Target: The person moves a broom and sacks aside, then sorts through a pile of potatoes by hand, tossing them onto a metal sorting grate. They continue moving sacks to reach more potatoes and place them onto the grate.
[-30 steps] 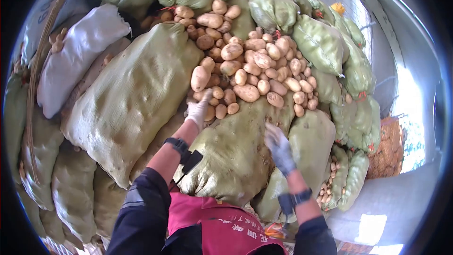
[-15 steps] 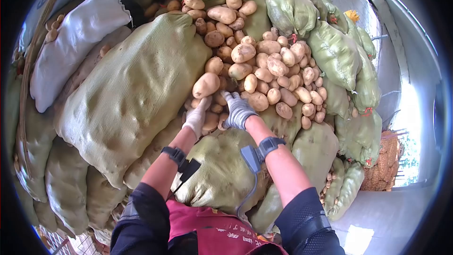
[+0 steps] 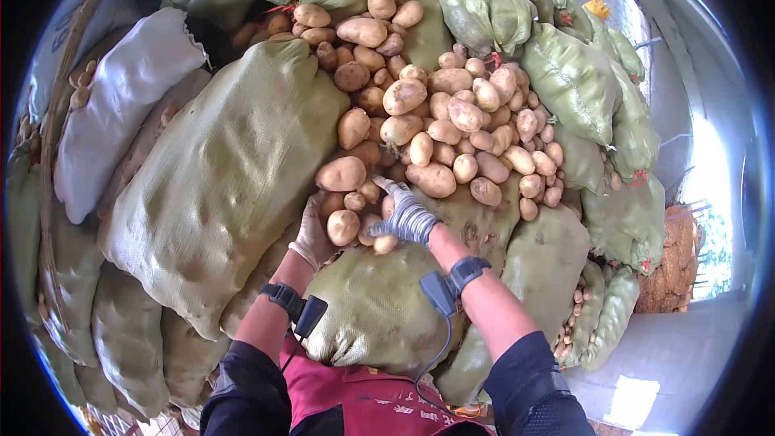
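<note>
My left hand [image 3: 313, 236], in a pale work glove, presses against the left side of a small cluster of potatoes [image 3: 343, 226]. Its fingertips are partly hidden behind them. From the right, my right hand [image 3: 408, 216], in a grey-white striped glove, curves its fingers and thumb round potatoes of the same cluster. Between the two hands the potatoes are gathered low at the near edge of the pile. A larger oblong potato [image 3: 341, 173] lies just above my left hand. Behind spreads the loose potato pile [image 3: 464, 117], with mixed sizes.
A big full green sack [image 3: 218, 169] lies left of the pile. Another green sack [image 3: 387, 299] lies under my forearms. Tied green sacks [image 3: 573, 77] stand at the right, a white sack [image 3: 125, 105] at the far left. An orange mesh sack [image 3: 668, 262] sits by the bright opening.
My hands have moved slightly apart and nearer to me, with several potatoes now showing between them. The large potato has shifted down and left. The camera view has also shifted slightly.
</note>
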`<state>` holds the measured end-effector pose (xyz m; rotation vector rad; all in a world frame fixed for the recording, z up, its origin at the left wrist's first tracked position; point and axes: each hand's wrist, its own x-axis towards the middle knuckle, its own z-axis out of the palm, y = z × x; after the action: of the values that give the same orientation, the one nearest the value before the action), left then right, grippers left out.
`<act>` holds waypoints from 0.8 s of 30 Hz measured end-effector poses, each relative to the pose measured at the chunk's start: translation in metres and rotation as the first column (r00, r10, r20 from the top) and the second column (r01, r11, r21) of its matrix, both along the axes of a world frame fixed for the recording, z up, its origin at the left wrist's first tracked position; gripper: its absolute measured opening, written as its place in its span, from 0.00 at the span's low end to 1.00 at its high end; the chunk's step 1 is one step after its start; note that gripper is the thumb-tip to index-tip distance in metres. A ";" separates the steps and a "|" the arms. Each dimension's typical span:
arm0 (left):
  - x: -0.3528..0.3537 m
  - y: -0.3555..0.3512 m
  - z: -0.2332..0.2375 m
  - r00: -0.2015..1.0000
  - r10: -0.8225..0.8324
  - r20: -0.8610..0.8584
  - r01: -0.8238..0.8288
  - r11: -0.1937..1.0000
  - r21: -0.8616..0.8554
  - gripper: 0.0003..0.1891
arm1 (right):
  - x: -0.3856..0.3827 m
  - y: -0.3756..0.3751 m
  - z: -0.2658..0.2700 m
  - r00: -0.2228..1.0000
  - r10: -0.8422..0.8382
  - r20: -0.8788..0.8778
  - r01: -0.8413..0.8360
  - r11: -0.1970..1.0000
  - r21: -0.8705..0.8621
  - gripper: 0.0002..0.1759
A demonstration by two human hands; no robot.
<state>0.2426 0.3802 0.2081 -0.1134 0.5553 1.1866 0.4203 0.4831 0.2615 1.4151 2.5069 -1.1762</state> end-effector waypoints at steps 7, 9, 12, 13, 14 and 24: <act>0.021 0.004 -0.019 0.973 0.070 -0.222 -0.076 0.997 -0.016 0.40 | -0.002 0.017 0.003 0.979 -0.179 -0.097 0.118 0.888 -0.445 0.55; 0.020 -0.002 0.012 0.967 0.042 -0.253 -0.044 0.999 -0.002 0.36 | -0.005 0.018 0.029 0.992 -0.110 0.064 0.126 0.922 -0.365 0.54; 0.012 -0.004 -0.002 0.984 -0.004 -0.179 0.002 1.000 -0.011 0.36 | -0.009 0.021 0.010 0.996 0.049 0.073 -0.035 0.981 -0.189 0.54; 0.009 0.001 -0.013 0.986 -0.065 -0.154 0.067 0.998 0.008 0.37 | -0.018 0.011 0.042 0.989 -0.053 0.136 0.090 0.956 -0.279 0.55; 0.008 0.004 -0.010 0.984 -0.077 -0.162 0.082 0.996 0.024 0.37 | -0.024 0.005 0.065 0.976 -0.097 0.194 0.165 0.912 -0.376 0.56; 0.008 -0.012 0.045 0.949 -0.192 -0.248 0.248 0.945 0.216 0.40 | -0.007 -0.030 0.077 0.999 0.043 -0.023 -0.042 0.999 0.029 0.38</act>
<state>0.2508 0.3682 0.2529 0.2918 0.5976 1.0433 0.4137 0.4527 0.3386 1.3551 2.5657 -1.1617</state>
